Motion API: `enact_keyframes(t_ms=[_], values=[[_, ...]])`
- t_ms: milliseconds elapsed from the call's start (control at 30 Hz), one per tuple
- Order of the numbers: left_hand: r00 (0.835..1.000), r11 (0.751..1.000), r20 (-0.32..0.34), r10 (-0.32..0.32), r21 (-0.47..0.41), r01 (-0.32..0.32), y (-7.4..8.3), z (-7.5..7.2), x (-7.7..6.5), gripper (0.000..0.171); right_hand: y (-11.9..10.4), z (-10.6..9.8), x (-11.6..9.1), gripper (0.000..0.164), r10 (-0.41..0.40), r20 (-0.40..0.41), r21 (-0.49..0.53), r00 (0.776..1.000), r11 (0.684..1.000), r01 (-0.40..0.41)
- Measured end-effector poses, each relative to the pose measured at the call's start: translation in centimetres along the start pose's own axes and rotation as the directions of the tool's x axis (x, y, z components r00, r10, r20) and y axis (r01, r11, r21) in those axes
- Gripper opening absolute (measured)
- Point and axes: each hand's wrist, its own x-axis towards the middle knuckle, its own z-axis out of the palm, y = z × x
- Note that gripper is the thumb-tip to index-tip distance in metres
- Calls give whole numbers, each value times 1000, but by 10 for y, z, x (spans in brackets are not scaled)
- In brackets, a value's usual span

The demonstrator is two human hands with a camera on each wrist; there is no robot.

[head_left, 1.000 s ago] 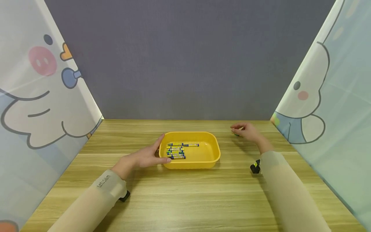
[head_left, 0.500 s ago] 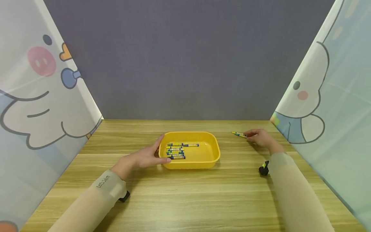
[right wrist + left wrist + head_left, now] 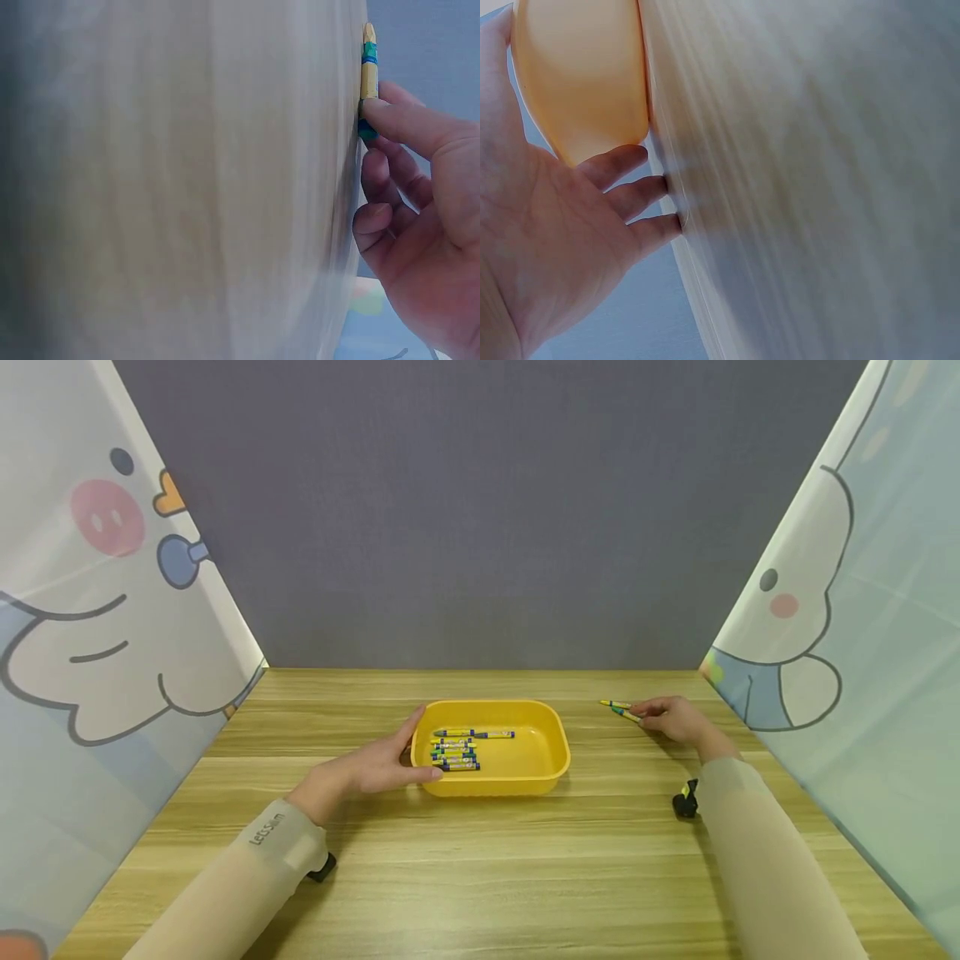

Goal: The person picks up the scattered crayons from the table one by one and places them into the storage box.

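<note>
My left hand (image 3: 375, 766) spans the left end of the yellow plastic tray (image 3: 517, 787). Its thumb lies over the near rim, and the other fingers reach along the left side to the far corner. The left wrist view shows these fingers (image 3: 634, 197) straight, beside the tray wall (image 3: 585, 82). Several crayons (image 3: 455, 752) lie in the tray's left half. Right of the tray, my right hand (image 3: 675, 722) pinches a crayon (image 3: 369, 79) between thumb and index finger, close to the table. Two crayon tips, yellow and green, point left from the fingertips in the head view.
The wooden table (image 3: 480, 877) ends at a dark grey panel (image 3: 480, 527) behind. Cartoon-printed sheets stand on the left (image 3: 97, 635) and right (image 3: 862, 610) sides. The tray has bare floor in its right half.
The right hand has moved right and slightly nearer, bringing two crayons into view. Since half a second ago the green-tipped crayon has swung away from the yellow-tipped one. Left hand and tray are still.
</note>
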Motion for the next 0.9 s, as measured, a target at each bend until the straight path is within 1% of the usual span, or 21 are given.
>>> enact_keyframes(t_ms=[167, 333, 667, 900], values=[[1000, 1000, 2, -8, 1, 8, 2, 0, -1, 125, -4, 2, -2, 33, 1, 25, 37, 1000, 999, -2], [1000, 1000, 0, -7, 1, 7, 2, 0, 0, 125, -21, 5, -3, 32, -75, -5, 12, 997, 997, 75], [1000, 1000, 3, -14, -13, 14, 0, 0, 0, 125, -72, 18, 4, 27, -192, -44, 29, 980, 981, 194], [1000, 1000, -2, -10, 6, 10, 1, 0, 0, 125, -106, 31, 7, 26, -243, -35, 87, 969, 966, 245]])
